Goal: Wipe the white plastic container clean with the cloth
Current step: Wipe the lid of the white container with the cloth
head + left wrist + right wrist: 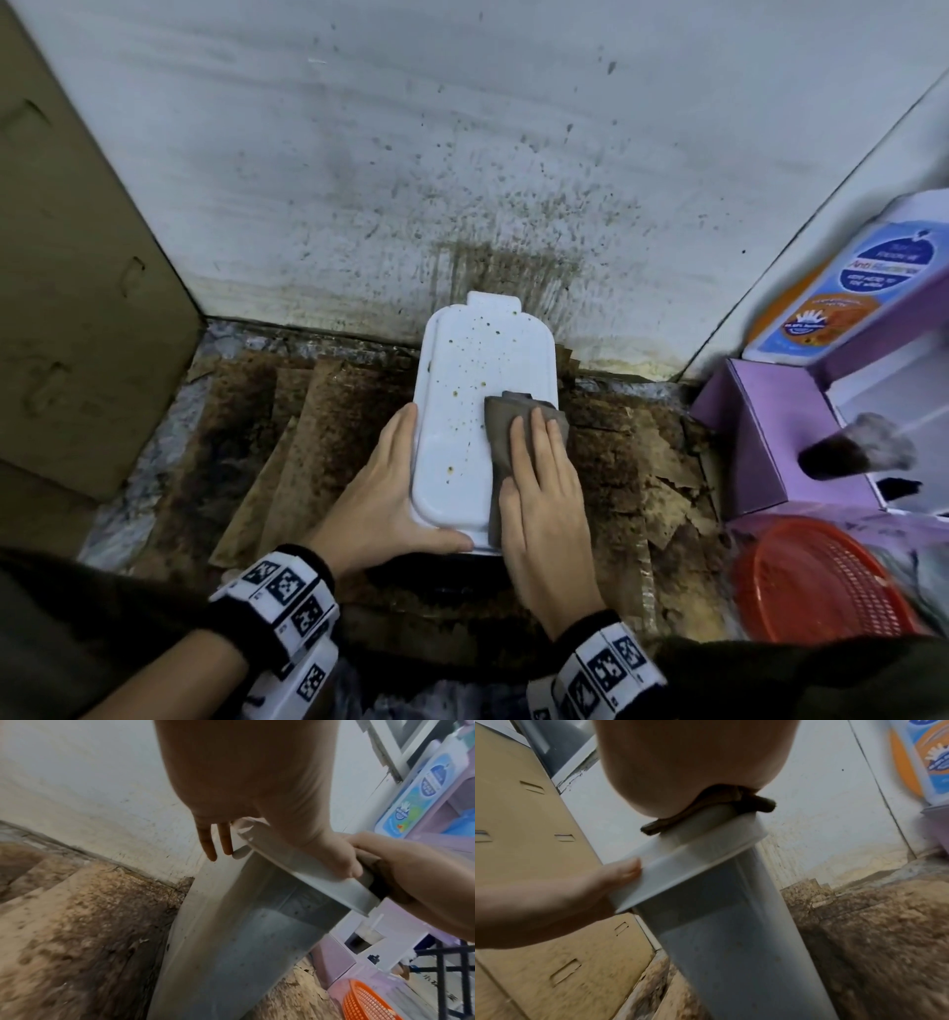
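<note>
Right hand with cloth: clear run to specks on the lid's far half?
Probably yes: the right hand presses the cloth onto the lid, near right; bare surface lies ahead to the specks, the left hand steadies the left edge.

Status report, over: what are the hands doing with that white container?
Left hand braces container at left side, fingers straight. Right hand flat, pressing cloth on lid, near right. Brown spots dot the rest. Nothing blocks wiping.

text: "Anti…" | on: blue label (880, 267) | rest: too blurred
</note>
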A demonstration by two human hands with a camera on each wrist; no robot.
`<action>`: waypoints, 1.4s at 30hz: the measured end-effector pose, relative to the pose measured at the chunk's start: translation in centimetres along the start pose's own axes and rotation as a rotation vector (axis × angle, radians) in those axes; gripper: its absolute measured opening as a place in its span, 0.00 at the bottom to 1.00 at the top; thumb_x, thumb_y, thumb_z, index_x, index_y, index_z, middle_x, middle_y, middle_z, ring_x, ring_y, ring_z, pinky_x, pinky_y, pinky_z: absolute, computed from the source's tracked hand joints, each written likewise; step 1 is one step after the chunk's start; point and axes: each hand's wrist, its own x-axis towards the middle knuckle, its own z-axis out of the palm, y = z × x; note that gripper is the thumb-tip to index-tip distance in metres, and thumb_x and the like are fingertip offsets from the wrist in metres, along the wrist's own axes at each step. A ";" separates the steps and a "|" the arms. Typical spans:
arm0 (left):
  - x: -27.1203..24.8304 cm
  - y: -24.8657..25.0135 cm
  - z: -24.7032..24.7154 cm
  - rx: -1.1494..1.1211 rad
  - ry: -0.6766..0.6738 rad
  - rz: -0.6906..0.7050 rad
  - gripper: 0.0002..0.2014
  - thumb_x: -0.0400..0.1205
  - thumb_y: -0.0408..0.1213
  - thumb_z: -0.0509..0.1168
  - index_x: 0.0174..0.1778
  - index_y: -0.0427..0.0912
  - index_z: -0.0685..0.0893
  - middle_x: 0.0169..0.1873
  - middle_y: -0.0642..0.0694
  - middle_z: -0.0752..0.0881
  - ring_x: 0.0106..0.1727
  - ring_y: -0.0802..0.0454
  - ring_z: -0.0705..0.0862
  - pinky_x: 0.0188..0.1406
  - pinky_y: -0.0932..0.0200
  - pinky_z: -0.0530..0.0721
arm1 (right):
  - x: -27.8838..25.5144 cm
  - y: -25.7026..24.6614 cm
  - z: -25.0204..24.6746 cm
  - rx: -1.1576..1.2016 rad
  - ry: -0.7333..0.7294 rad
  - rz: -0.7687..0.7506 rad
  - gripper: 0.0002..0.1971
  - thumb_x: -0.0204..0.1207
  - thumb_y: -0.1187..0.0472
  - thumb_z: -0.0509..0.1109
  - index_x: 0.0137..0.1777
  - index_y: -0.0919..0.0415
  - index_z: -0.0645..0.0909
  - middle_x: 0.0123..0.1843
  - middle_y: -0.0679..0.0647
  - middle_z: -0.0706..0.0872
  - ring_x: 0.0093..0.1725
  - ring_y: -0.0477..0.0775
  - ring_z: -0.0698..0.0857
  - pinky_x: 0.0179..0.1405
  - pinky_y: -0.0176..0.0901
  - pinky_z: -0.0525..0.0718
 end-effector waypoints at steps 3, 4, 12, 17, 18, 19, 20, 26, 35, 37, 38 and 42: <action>0.0 -0.4 0.4 -0.074 0.023 0.028 0.79 0.55 0.76 0.78 0.87 0.55 0.27 0.83 0.71 0.30 0.88 0.63 0.39 0.86 0.50 0.58 | -0.8 -0.3 0.4 0.021 0.023 0.019 0.29 0.89 0.55 0.47 0.89 0.60 0.54 0.91 0.55 0.52 0.90 0.52 0.47 0.88 0.52 0.55; 0.1 -0.5 0.5 -0.086 0.030 0.035 0.79 0.55 0.76 0.78 0.87 0.55 0.28 0.83 0.71 0.30 0.88 0.63 0.39 0.86 0.51 0.57 | -0.7 -0.3 0.4 0.010 0.027 0.020 0.29 0.89 0.56 0.47 0.89 0.61 0.54 0.91 0.56 0.53 0.90 0.53 0.48 0.88 0.52 0.55; 0.2 -0.6 0.7 -0.119 0.040 0.035 0.78 0.55 0.77 0.77 0.87 0.56 0.28 0.82 0.73 0.30 0.87 0.66 0.38 0.85 0.54 0.54 | 4.7 1.5 0.0 -0.032 -0.059 -0.005 0.31 0.89 0.49 0.40 0.90 0.58 0.52 0.91 0.55 0.48 0.90 0.51 0.43 0.89 0.45 0.46; 0.2 -0.6 0.7 -0.112 0.043 0.049 0.78 0.56 0.74 0.79 0.87 0.56 0.29 0.82 0.74 0.30 0.87 0.66 0.39 0.84 0.54 0.56 | 5.9 1.9 0.1 -0.004 -0.067 0.002 0.32 0.87 0.48 0.39 0.90 0.58 0.50 0.92 0.54 0.46 0.90 0.50 0.41 0.88 0.42 0.43; 0.2 -0.6 0.7 -0.112 0.046 0.049 0.78 0.56 0.74 0.79 0.87 0.56 0.29 0.82 0.73 0.31 0.88 0.65 0.40 0.84 0.53 0.58 | 5.7 1.8 0.2 0.006 -0.061 0.006 0.32 0.87 0.48 0.40 0.90 0.58 0.51 0.91 0.54 0.47 0.90 0.50 0.42 0.88 0.44 0.44; 0.2 -0.6 0.7 -0.113 0.051 0.045 0.78 0.56 0.73 0.80 0.87 0.57 0.29 0.82 0.73 0.31 0.88 0.64 0.41 0.83 0.52 0.59 | 5.5 1.7 0.3 0.012 -0.064 0.009 0.32 0.87 0.49 0.40 0.90 0.58 0.51 0.91 0.54 0.47 0.90 0.50 0.42 0.89 0.45 0.45; 0.2 -0.7 0.7 -0.116 0.053 0.045 0.78 0.57 0.73 0.80 0.87 0.57 0.29 0.82 0.73 0.31 0.88 0.64 0.41 0.84 0.52 0.59 | 5.2 1.5 0.3 0.013 -0.070 0.012 0.32 0.86 0.49 0.40 0.90 0.59 0.51 0.91 0.54 0.47 0.90 0.50 0.42 0.89 0.46 0.46; 0.3 -0.8 0.9 -0.110 0.053 0.051 0.78 0.57 0.72 0.81 0.87 0.58 0.29 0.82 0.73 0.31 0.88 0.66 0.41 0.85 0.51 0.59 | 2.0 0.7 0.1 0.052 -0.019 0.006 0.30 0.88 0.53 0.44 0.89 0.59 0.53 0.91 0.53 0.50 0.90 0.49 0.44 0.89 0.45 0.47; 0.3 -0.9 1.1 -0.122 0.068 0.048 0.77 0.56 0.71 0.81 0.88 0.58 0.31 0.82 0.74 0.33 0.87 0.68 0.43 0.84 0.52 0.58 | 0.1 0.4 0.3 0.047 0.034 0.007 0.28 0.89 0.57 0.50 0.89 0.60 0.56 0.91 0.55 0.54 0.90 0.53 0.48 0.89 0.49 0.53; 0.3 -1.0 1.1 -0.120 0.063 0.044 0.77 0.56 0.72 0.81 0.87 0.58 0.31 0.82 0.74 0.34 0.87 0.67 0.43 0.85 0.51 0.58 | 0.1 0.4 0.3 0.042 0.023 0.010 0.29 0.89 0.56 0.49 0.89 0.60 0.56 0.91 0.55 0.53 0.90 0.52 0.48 0.88 0.50 0.54; 0.3 -1.0 1.1 -0.123 0.061 0.044 0.77 0.56 0.72 0.81 0.87 0.58 0.31 0.82 0.74 0.33 0.87 0.66 0.43 0.85 0.51 0.57 | 0.1 0.5 0.3 0.040 0.017 0.010 0.29 0.89 0.56 0.49 0.89 0.59 0.55 0.91 0.54 0.53 0.90 0.52 0.47 0.88 0.50 0.54; 0.4 -0.9 1.2 -0.121 0.067 0.053 0.77 0.56 0.71 0.81 0.88 0.56 0.31 0.83 0.71 0.34 0.88 0.66 0.41 0.86 0.53 0.55 | 0.1 0.6 0.3 0.031 0.015 0.012 0.29 0.89 0.55 0.48 0.89 0.59 0.55 0.91 0.54 0.53 0.90 0.51 0.46 0.89 0.50 0.53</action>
